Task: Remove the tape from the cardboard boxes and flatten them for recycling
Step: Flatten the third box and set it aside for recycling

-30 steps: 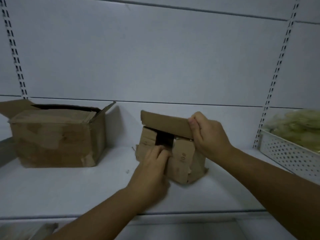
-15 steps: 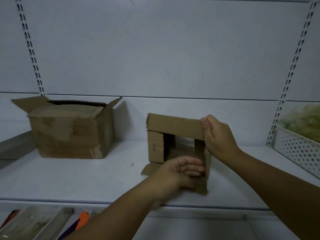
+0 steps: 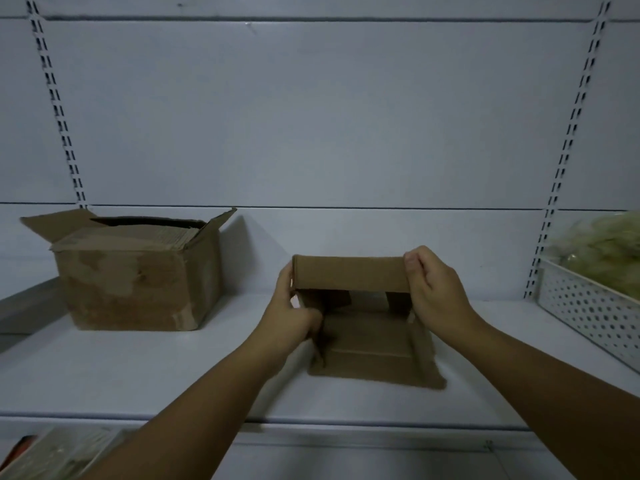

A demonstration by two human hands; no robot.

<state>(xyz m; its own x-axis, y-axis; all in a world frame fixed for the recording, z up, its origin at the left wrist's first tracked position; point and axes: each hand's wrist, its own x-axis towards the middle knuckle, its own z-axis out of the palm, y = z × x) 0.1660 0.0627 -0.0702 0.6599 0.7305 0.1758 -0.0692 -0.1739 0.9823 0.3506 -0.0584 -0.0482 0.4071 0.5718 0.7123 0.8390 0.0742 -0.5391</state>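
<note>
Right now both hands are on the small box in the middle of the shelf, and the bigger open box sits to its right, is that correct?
Not quite. The head view shows the bigger open box to the left of the small box, not the right. The rest holds: the left hand and right hand both grip the small box on the shelf.

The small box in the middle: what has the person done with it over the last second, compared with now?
The left hand left the box's front and now grips the small box at its left side. The front flap, upright a second ago, now lies down on the shelf. The right hand stayed on the right end of the top flap. The big open box and white basket stayed put.
</note>
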